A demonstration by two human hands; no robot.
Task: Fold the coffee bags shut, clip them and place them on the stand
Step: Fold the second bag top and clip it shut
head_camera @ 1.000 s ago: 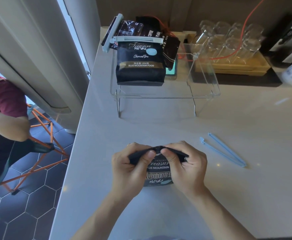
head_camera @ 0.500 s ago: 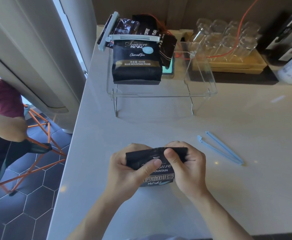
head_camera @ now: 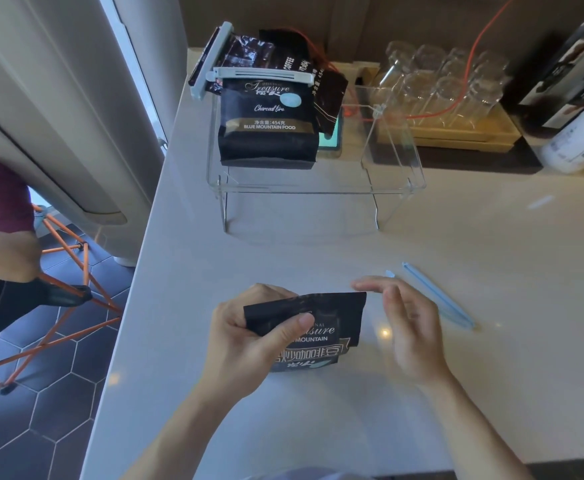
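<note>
You're at a café-style coffee counter (head_camera: 457, 271): tray of upturned glasses (head_camera: 446, 81), clipped coffee bags (head_camera: 270, 123) on an acrylic stand (head_camera: 387, 188)

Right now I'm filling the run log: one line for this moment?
left hand: holds folded coffee bag | right hand: open, off bag | blue clip: on counter, unused

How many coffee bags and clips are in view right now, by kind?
Bags on stand: 3 (front bag, left bag, back bag)
Bags in hand: 1, folded bag in the left hand
White clips, on bags: 2 (front clip, side clip)
Blue clips, loose on counter: 1
Total: 4 bags, 3 clips, 7 items.
</note>
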